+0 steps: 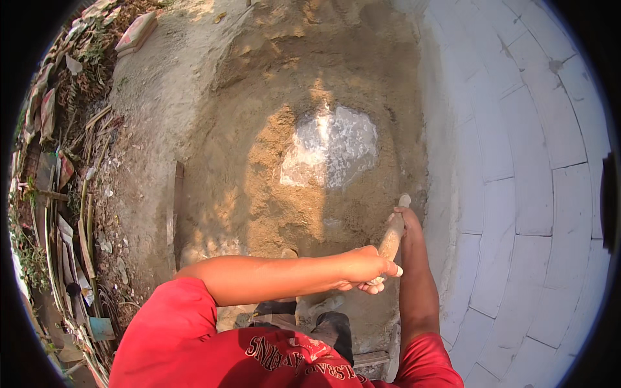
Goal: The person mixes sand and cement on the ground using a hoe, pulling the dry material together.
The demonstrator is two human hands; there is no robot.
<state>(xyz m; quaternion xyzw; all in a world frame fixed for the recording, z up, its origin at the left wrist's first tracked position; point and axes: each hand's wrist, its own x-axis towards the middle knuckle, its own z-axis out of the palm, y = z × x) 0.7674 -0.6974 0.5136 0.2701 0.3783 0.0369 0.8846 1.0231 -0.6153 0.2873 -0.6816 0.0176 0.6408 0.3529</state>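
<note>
A pale wooden handle [391,238] slants in front of me, its rounded top end rising past my right hand [409,220]. That hand is closed round it close to this end. My left hand [370,266] grips the same handle lower down, with the left forearm stretched across my body. Whatever tool head the handle carries is hidden. Ahead of both hands lies a ring of brown sandy mix [284,213]. In its middle sits a greyish, shiny wet puddle [343,145], partly in bright sunlight.
A wall of pale grey blocks [501,213] runs along the right. On the left stands a wooden board [176,213] beside the sand. Sticks, leaves and scraps [71,239] are heaped farther left. A sack-like packet [136,32] lies at the far left.
</note>
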